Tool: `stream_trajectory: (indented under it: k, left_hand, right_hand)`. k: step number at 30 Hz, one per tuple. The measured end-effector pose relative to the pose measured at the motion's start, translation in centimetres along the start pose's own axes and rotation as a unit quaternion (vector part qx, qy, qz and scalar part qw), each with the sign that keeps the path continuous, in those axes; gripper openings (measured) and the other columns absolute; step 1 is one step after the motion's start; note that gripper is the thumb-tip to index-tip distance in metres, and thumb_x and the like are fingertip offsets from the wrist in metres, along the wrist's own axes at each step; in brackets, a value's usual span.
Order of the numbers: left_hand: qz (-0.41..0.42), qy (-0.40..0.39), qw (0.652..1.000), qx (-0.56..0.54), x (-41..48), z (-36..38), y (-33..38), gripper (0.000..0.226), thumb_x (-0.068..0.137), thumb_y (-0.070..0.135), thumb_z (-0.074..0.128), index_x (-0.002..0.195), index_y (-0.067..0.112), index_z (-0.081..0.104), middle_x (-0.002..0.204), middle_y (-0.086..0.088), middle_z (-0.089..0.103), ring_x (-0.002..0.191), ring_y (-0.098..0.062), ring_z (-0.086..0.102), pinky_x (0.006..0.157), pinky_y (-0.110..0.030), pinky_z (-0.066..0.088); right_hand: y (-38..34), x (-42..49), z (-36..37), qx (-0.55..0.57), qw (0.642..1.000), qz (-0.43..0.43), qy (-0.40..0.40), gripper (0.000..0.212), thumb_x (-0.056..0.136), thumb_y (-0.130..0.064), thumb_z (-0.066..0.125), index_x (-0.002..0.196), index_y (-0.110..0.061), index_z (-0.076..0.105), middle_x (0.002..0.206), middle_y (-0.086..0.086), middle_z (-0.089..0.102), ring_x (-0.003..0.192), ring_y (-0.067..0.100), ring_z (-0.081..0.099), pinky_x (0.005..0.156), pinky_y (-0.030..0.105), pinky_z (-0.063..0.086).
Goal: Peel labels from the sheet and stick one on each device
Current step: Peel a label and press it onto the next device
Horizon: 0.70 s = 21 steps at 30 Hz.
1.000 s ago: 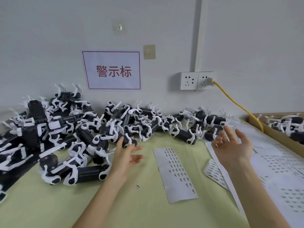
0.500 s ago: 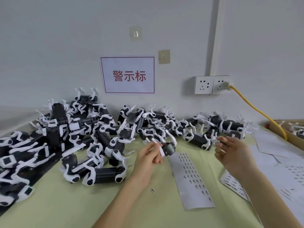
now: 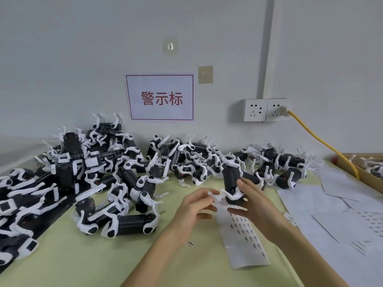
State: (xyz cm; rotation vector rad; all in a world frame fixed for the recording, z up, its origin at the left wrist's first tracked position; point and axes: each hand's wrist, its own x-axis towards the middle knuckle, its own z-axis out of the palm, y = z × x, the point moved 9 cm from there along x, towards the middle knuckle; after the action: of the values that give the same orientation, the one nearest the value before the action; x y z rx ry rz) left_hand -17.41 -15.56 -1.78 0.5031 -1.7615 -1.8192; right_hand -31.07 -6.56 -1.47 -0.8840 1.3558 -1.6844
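Head view: the right hand (image 3: 256, 206) has its grip clamped on one device (image 3: 231, 179), held upright just above the label sheet (image 3: 242, 235) at lower centre, probably to present a face for labelling. The left hand (image 3: 195, 206) appears to pinch a white leg of it as a steady; blur leaves that contact uncertain. No peeled label shows on either hand. Labelled and unlabelled units in the pile (image 3: 124, 183) at left on the bench (image 3: 62, 255) cannot be told apart.
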Motion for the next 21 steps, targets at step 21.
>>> stream_trajectory:
  k: [21]
  left_hand:
    - [-0.046, -0.068, 0.986, -0.143, 0.6, 1.2, -1.0, 0.079, 0.101, 0.068, 0.015, 0.148, 0.017, 0.053, 0.145, -0.012, 0.06, 0.134, -0.029, 0.056, 0.105, -0.039, 0.042]
  right_hand:
    - [-2.8, -2.0, 4.0, -0.353, 0.905, -0.238, 0.004, 0.07, 0.082, -0.053, 0.08, 0.143, -0.051, 0.047, 0.116, -0.027, 0.054, 0.112, 0.0, 0.055, 0.083, 0.007, 0.038]
